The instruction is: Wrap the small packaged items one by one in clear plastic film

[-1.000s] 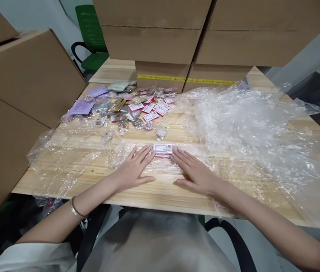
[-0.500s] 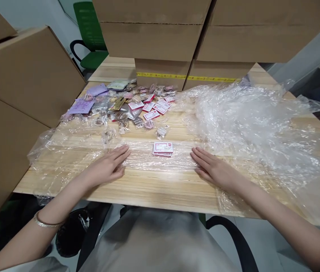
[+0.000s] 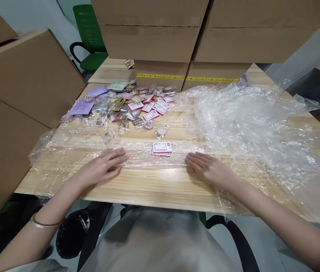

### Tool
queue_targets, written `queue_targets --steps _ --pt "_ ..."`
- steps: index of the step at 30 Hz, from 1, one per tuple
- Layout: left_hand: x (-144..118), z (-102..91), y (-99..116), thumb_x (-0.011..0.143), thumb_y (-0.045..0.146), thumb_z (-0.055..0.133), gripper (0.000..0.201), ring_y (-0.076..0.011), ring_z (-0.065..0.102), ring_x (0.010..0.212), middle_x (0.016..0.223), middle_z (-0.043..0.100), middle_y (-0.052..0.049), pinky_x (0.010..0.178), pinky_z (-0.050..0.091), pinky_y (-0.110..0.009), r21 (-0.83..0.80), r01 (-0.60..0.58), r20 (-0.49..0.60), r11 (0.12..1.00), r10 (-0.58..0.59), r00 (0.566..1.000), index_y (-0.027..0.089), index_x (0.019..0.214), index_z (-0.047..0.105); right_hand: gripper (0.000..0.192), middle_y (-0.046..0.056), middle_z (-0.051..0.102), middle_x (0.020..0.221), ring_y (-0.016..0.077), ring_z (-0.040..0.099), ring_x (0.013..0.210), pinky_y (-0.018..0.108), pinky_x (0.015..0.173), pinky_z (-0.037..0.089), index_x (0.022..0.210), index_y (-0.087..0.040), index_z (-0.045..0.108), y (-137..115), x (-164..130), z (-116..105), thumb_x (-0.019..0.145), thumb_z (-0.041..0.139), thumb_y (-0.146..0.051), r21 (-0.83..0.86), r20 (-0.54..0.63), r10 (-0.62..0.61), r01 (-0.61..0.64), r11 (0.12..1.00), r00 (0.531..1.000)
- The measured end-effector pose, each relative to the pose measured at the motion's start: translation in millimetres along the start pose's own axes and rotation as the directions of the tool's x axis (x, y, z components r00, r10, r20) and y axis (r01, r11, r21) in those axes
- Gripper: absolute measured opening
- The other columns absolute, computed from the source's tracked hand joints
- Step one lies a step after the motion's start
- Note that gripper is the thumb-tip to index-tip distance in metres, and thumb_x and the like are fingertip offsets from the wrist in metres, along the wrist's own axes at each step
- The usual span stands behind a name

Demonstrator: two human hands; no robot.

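Note:
A strip of clear plastic wrap point(image 3: 140, 155) lies folded across the wooden table in front of me. Small white cards with red print point(image 3: 162, 147) rest in a short stack at its middle. My left hand point(image 3: 102, 166) lies on the left part of the strip, fingers stretched out and palm down. On the right part, my right hand point(image 3: 206, 166) presses with its fingers extended. Neither hand grips anything. Just beyond the cards sits a small round item in a clear packet point(image 3: 161, 132).
A pile of small packets point(image 3: 120, 102) and red-edged cards point(image 3: 151, 115) covers the back left. Crumpled plastic film point(image 3: 242, 113) heaps up on the right. Cardboard boxes point(image 3: 160, 41) stand at the back and a large box point(image 3: 30, 75) at the left. A black bin point(image 3: 73, 234) is below the table.
Both hands have shifted slightly; the right has moved a little left along the strip and its fingers are closer together. The strip's near edge lies slightly farther from me.

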State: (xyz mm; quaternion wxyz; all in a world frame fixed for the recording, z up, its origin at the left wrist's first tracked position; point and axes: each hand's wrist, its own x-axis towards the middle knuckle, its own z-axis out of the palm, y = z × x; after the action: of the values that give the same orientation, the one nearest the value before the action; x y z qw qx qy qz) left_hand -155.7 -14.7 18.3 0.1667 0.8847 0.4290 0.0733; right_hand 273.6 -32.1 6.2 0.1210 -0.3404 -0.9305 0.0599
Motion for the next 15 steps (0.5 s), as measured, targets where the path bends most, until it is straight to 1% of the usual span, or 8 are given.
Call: queue_targets --steps 1,3,5,6,9,11,13,15 --pt "0 1.3 0 0.096 0.038 0.045 0.044 -0.0269 0.050 0.136 0.146 0.055 -0.006 0.115 0.039 -0.043 0.000 0.001 -0.016 1.000 -0.001 1.000 0.027 0.136 0.060 0.038 0.014 0.070 0.121 0.0298 0.065 0.115 0.050 0.099 0.054 0.116 -0.014 0.069 1 1 0 0.096 0.037 -0.008 -0.014 0.003 0.029 -0.029 0.999 1.000" --pt "2 2.8 0 0.098 0.036 0.041 0.042 -0.0261 0.052 0.133 0.140 0.060 -0.007 0.114 0.040 -0.043 -0.042 0.035 -0.058 0.998 -0.037 0.998 0.025 0.131 0.063 0.033 0.016 0.073 0.107 0.0291 0.070 0.097 0.045 0.082 0.058 0.103 -0.014 0.069 4 5 1 0.098 0.036 -0.015 -0.020 -0.012 0.139 -0.139 0.990 0.990" --pt "8 2.4 2 0.097 0.041 0.044 0.040 -0.0257 0.057 0.126 0.134 0.064 -0.007 0.109 0.044 -0.040 -0.161 0.116 -0.101 0.980 -0.133 0.986 0.024 0.126 0.065 0.030 0.015 0.072 0.094 0.0264 0.069 0.080 0.039 0.066 0.055 0.095 -0.015 0.065 6 12 2 0.097 0.036 -0.021 0.014 -0.049 0.291 -0.290 0.957 0.956" --pt "12 1.9 3 0.096 0.045 0.048 0.039 -0.0256 0.060 0.121 0.130 0.066 -0.007 0.104 0.046 -0.038 -0.238 0.165 -0.117 0.957 -0.197 0.973 0.023 0.122 0.067 0.028 0.014 0.070 0.089 0.0254 0.067 0.074 0.037 0.062 0.052 0.094 -0.016 0.062 8 16 3 0.097 0.035 -0.023 0.036 -0.072 0.364 -0.363 0.931 0.928" --pt "28 1.3 4 0.090 0.057 0.054 0.041 -0.0230 0.066 0.096 0.103 0.073 -0.006 0.084 0.051 -0.031 -0.405 0.293 -0.135 0.866 -0.374 0.918 0.020 0.097 0.070 0.026 0.011 0.068 0.078 0.0248 0.062 0.066 0.034 0.059 0.045 0.097 -0.017 0.056 13 31 7 0.094 0.031 -0.025 0.086 -0.103 0.530 -0.523 0.848 0.842" --pt "39 3.0 4 0.089 0.059 0.052 0.043 -0.0190 0.062 0.078 0.081 0.070 -0.003 0.071 0.047 -0.028 -0.440 0.338 -0.159 0.832 -0.443 0.883 0.019 0.081 0.066 0.026 0.009 0.068 0.075 0.0254 0.061 0.064 0.034 0.058 0.041 0.101 -0.018 0.055 16 42 10 0.095 0.031 -0.026 0.091 -0.088 0.601 -0.595 0.799 0.794" --pt "48 6.2 4 0.091 0.058 0.048 0.045 -0.0163 0.055 0.066 0.066 0.061 0.000 0.063 0.042 -0.026 -0.428 0.372 -0.208 0.824 -0.490 0.846 0.020 0.071 0.059 0.026 0.010 0.068 0.075 0.0263 0.061 0.063 0.033 0.058 0.038 0.103 -0.018 0.055 18 50 13 0.095 0.033 -0.027 0.052 -0.065 0.655 -0.653 0.756 0.753" --pt "55 10.1 5 0.092 0.055 0.045 0.045 -0.0169 0.051 0.062 0.059 0.055 0.001 0.063 0.040 -0.028 -0.335 0.414 -0.268 0.847 -0.506 0.819 0.021 0.063 0.052 0.026 0.012 0.069 0.075 0.0277 0.062 0.063 0.033 0.058 0.037 0.103 -0.016 0.057 20 56 17 0.095 0.035 -0.027 -0.036 -0.056 0.697 -0.699 0.714 0.715"
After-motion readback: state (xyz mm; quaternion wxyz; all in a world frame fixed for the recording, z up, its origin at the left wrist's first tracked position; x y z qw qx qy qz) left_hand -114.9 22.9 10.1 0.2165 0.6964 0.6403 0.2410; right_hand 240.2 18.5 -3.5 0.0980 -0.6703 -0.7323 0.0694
